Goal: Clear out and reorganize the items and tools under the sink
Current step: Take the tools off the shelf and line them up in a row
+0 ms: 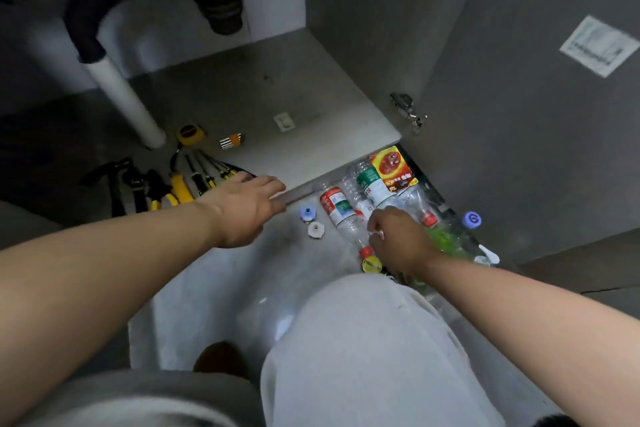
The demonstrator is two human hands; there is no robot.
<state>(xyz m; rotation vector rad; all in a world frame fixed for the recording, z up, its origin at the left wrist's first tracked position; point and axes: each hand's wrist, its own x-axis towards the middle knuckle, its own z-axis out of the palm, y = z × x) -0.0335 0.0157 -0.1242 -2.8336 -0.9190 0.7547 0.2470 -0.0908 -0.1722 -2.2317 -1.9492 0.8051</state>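
Note:
Several empty plastic bottles lie on the floor before the open sink cabinet: a red-label bottle, a green-label bottle and a green bottle. My right hand rests on these bottles with its fingers closed on something small and white, which I cannot identify. My left hand reaches forward over the cabinet's front edge, fingers apart and holding nothing. Hand tools with yellow handles lie in a row on the cabinet floor just left of that hand.
A yellow tape measure and a small striped piece lie by the white drain pipe. A red-yellow packet, a blue cap, a white cap and a blue lid lie on the floor. The open door stands right.

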